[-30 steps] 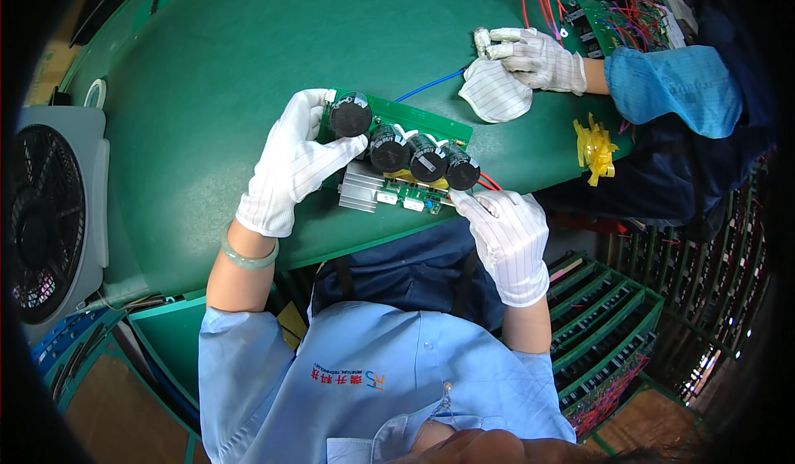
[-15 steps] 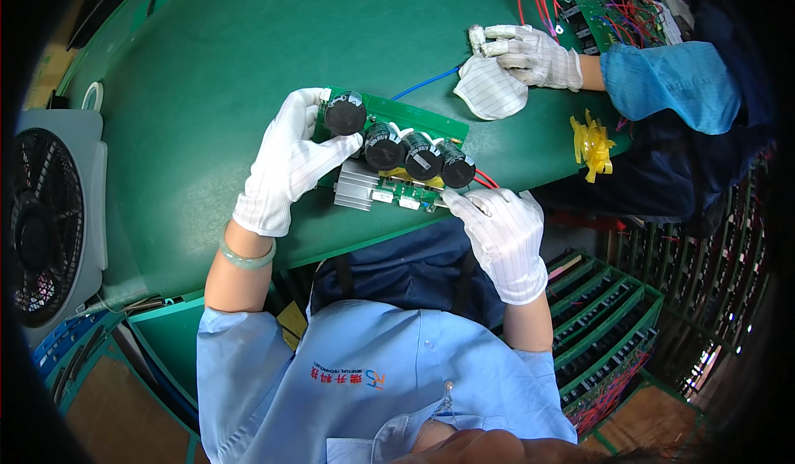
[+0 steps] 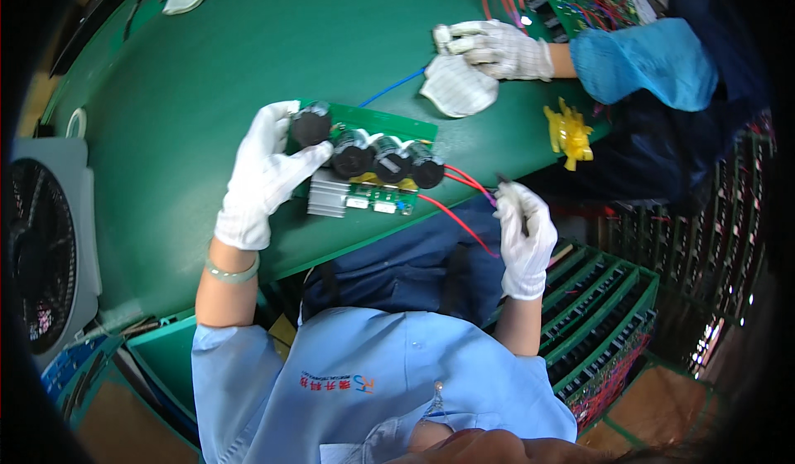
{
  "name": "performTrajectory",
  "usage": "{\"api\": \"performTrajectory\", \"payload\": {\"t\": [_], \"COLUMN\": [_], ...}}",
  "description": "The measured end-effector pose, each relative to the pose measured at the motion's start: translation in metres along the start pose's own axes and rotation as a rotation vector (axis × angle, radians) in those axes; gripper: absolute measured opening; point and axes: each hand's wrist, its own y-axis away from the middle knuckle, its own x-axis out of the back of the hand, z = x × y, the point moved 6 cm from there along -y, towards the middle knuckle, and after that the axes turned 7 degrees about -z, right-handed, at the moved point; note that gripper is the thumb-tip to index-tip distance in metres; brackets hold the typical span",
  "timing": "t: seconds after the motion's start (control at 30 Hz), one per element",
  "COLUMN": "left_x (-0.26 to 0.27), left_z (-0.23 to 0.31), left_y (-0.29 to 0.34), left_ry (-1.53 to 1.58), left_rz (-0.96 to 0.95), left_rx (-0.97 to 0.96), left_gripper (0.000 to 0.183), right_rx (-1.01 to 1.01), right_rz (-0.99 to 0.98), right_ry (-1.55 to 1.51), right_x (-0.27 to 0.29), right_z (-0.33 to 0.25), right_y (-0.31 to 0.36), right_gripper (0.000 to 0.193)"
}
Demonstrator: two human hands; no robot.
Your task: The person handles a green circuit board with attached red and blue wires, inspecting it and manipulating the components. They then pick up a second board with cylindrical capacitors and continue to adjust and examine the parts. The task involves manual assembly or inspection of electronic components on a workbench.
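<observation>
My left hand (image 3: 263, 166), in a white glove, grips the left end of a green circuit board (image 3: 389, 124). Several black cylindrical capacitors (image 3: 391, 159) stand along the board, and a ribbed silver heat sink (image 3: 328, 195) sits at its near left. Red wires (image 3: 464, 177) run off the board's right end, and another red wire (image 3: 451, 215) hangs over the table edge. My gloved right hand (image 3: 526, 236) is apart from the board, to its right, fingers pinched beside the wire ends. A small dark tip shows at those fingers; what it belongs to is unclear.
Across the green table (image 3: 199, 74), a co-worker's gloved hand (image 3: 501, 50) rests by a white cloth piece (image 3: 460, 87) and a blue wire (image 3: 393, 86). Yellow strips (image 3: 569, 134) hang at the edge. A fan (image 3: 41, 248) stands left; racked boards (image 3: 604, 315) are at lower right.
My right hand has left the board's near right corner and moved right and slightly down. More red wire shows there. The whole view has shifted, with the board still in my left hand.
</observation>
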Motion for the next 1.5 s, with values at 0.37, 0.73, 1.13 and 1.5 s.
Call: {"api": "performTrajectory", "payload": {"t": [0.37,0.73,1.13,1.5], "left_x": [0.003,0.006,0.008,-0.001], "left_z": [-0.006,-0.008,-0.009,0.003], "left_y": [-0.002,-0.004,-0.008,-0.006], "left_ry": [0.083,0.043,0.074,0.075], "left_rz": [0.041,0.026,-0.045,-0.062], "left_rx": [-0.008,-0.048,-0.044,-0.044], "left_gripper": [0.062,0.059,0.071,0.081], "right_rx": [-0.199,-0.299,0.301,0.287], "right_rz": [0.073,0.073,-0.213,-0.311], "right_ry": [0.844,-0.022,0.174,0.223], "right_x": [0.06,0.035,-0.035,-0.059], "right_z": [0.111,0.042,-0.041,-0.055], "right_y": [-0.04,0.014,0.008,0.012], "right_gripper": [0.037,0.031,0.037,0.027]}}
